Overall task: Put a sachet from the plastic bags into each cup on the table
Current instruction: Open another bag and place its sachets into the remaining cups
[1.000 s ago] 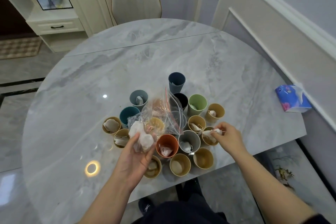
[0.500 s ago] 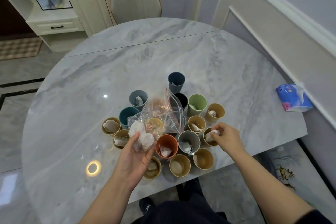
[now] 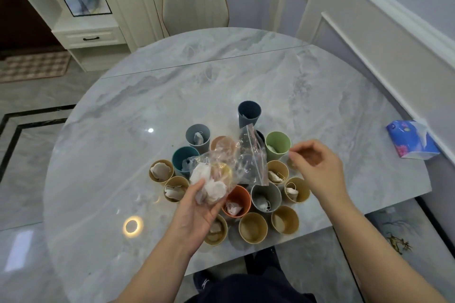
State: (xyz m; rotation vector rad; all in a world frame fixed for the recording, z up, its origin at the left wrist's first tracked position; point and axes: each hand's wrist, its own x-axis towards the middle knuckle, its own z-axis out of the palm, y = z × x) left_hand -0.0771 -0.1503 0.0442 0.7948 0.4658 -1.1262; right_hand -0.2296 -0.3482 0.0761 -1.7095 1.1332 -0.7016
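Several cups stand clustered near the front of the marble table [image 3: 221,86]; most hold a white sachet. My left hand [image 3: 197,211] grips a clear plastic bag [image 3: 229,167] with white sachets inside, held above the cluster's left middle. My right hand [image 3: 317,167] hovers above the right side of the cluster, fingers loosely curled and holding nothing. Just below it, a tan cup [image 3: 296,189] holds a sachet with its string over the rim. The orange cup [image 3: 236,202] and grey cup [image 3: 266,197] each contain a sachet. Two tan cups [image 3: 253,227] [image 3: 285,219] stand at the front.
A blue tissue pack [image 3: 411,141] lies at the table's right edge by the wall. A padded chair [image 3: 194,0] stands beyond the far side. A white cabinet [image 3: 93,19] is at the back left. My legs show below the table's front edge.
My right hand dropped the sachet into the tan cup on the right, let go, and lifted up and away. The left hand raised the bag slightly.
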